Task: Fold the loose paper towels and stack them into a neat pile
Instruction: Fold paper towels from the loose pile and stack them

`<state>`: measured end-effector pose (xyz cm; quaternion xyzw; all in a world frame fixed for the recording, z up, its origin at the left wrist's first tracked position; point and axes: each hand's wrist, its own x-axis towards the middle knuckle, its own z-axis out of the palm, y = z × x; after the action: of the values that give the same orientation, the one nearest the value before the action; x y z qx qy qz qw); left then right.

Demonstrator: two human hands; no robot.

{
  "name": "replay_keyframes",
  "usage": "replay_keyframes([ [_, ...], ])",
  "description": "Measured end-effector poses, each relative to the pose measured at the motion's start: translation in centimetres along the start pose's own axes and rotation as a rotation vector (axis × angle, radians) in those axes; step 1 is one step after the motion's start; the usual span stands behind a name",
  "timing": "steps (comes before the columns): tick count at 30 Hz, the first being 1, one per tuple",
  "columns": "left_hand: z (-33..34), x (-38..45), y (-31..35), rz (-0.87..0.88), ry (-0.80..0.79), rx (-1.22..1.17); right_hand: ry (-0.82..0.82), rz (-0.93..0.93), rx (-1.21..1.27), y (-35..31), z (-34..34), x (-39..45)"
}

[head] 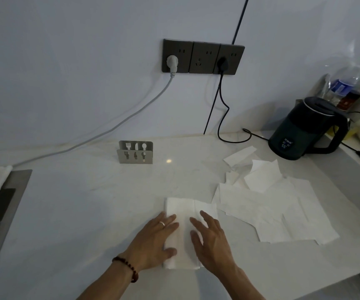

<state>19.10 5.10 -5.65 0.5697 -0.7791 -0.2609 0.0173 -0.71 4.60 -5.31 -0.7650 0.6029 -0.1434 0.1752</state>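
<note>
Pale counter point(88, 202), socket wall — left grip point(153, 241), right grip point(209, 239) released, flat on folded towel point(183, 207); loose towels point(272, 208) beside.

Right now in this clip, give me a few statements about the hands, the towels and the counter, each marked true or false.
1. Both hands lie flat on the folded paper towel. True: the left hand and right hand press it with straight fingers.
2. The loose paper towels lie left of the hands. False: they are spread to the right.
3. The metal napkin holder is full of towels. False: no towels show in it.
4. A dark kettle stands behind the loose towels. True.
5. All three wall sockets have plugs in them. False: the middle one is free.
</note>
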Motion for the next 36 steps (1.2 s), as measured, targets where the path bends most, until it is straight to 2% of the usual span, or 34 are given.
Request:
replay_keyframes([
  [2, 0.0, 0.3, -0.1, 0.023, -0.049, 0.086, -0.157, -0.009, -0.098, 0.1, 0.3, -0.2],
  [5, -0.2, 0.7, 0.0, 0.059, -0.090, 0.212, -0.234, -0.017, -0.158, 0.4, 0.4, -0.5],
  [7, -0.7, 0.9, 0.2, 0.071, -0.141, 0.204, -0.255, -0.016, -0.178, 0.6, 0.3, -0.6],
  [10, -1.4, 1.1, 0.5, 0.073, -0.165, 0.152, -0.254, -0.026, -0.139, 0.6, -0.1, -0.5],
  [12, -1.7, 1.8, 1.0, 0.066, -0.104, 0.156, -0.233, -0.015, -0.079, 1.3, -0.5, -0.3],
  [16, -2.1, 4.2, 3.5, 0.074, 0.051, 0.132, 0.055, 0.024, -0.109, 5.4, -1.6, 1.0],
  [18, -1.8, 5.9, 5.3, 0.106, 0.062, 0.116, 0.100, 0.077, -0.138, 8.0, -3.0, 2.0],
  [22, -0.6, 9.3, 8.5, 0.102, 0.012, 0.144, 0.081, 0.148, -0.307, 12.4, -6.0, 4.4],
  [26, 0.2, 10.8, 10.1, 0.067, -0.069, 0.184, -0.068, 0.128, -0.470, 15.2, -7.3, 6.7],
  [31, 0.6, 11.6, 10.8, 0.016, -0.053, 0.204, -0.012, 0.062, -0.512, 16.7, -7.6, 8.5],
  [33, 0.6, 11.8, 11.0, 0.014, -0.036, 0.198, 0.062, 0.066, -0.384, 17.0, -7.7, 8.7],
  [35, 0.6, 12.0, 11.2, 0.010, 0.001, 0.161, 0.151, 0.197, -0.078, 16.7, -8.2, 8.5],
  [36, 0.7, 12.1, 11.5, 0.009, 0.035, 0.114, 0.145, 0.296, 0.107, 16.4, -8.8, 8.4],
])
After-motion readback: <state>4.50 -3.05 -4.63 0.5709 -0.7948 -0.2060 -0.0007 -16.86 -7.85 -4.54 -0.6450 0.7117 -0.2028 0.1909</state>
